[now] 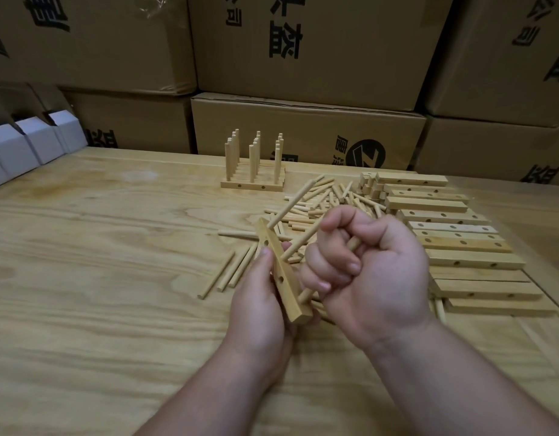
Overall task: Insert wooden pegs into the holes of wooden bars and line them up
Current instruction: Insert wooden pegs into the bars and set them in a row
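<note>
left hand (259, 297) gripping a wooden bar (283, 272) mid-frame, right hand (363, 262) fisted round pegs (298, 240), white open boxes (29, 143) upper left, contents hidden

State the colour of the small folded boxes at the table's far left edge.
The small folded boxes are white with brown cardboard insides, seen in the head view.
</note>
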Demonstrator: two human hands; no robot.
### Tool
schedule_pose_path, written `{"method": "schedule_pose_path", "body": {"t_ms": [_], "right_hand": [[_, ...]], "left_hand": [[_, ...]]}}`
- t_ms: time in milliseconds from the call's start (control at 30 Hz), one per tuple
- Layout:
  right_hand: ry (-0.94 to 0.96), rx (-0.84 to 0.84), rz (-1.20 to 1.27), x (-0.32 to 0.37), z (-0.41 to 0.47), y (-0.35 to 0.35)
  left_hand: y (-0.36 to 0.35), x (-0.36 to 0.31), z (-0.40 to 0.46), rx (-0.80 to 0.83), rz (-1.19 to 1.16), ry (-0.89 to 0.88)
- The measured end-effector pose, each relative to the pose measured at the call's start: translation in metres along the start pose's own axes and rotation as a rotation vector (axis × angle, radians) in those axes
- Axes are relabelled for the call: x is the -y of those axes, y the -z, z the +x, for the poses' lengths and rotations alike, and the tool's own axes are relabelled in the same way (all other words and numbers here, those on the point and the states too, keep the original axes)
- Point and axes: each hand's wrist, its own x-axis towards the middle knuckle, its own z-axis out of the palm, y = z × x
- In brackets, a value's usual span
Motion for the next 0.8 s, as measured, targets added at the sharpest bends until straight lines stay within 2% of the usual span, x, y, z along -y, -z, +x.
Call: {"method": "schedule_pose_path", "body": {"t_ms": [67,200,267,367,467,667,800], "right_hand": [[0.009,0.077,-0.044,-0.001,-0.001,-0.001],[0.032,0.201,-0.014,-0.013,-0.006,-0.007],[0.055,0.192,0.024,-0.016,-0.007,-0.006],[0.058,0.089,0.084,-0.015,-0.005,-0.002],[0.042,0.033,0.117,-0.015,-0.004,0.002],[0.106,0.177,-0.039,-0.026,-0.009,-0.001],[0.128,0.221,-0.069,-0.032,-0.012,0.001]], "left_hand": [[-0.002,-0.003,-0.002,0.08,-0.013,0.019],[-0.002,-0.002,-0.004,-0.014,-0.055,0.025],[-0.003,-0.004,-0.005,-0.059,-0.046,0.049],[-0.004,-0.007,-0.004,-0.066,-0.04,0.095],[-0.005,-0.005,-0.004,-0.096,-0.035,0.074],[-0.001,-0.002,-0.005,-0.198,0.103,-0.046],[0.003,0.001,-0.005,-0.188,0.134,-0.065]]}}
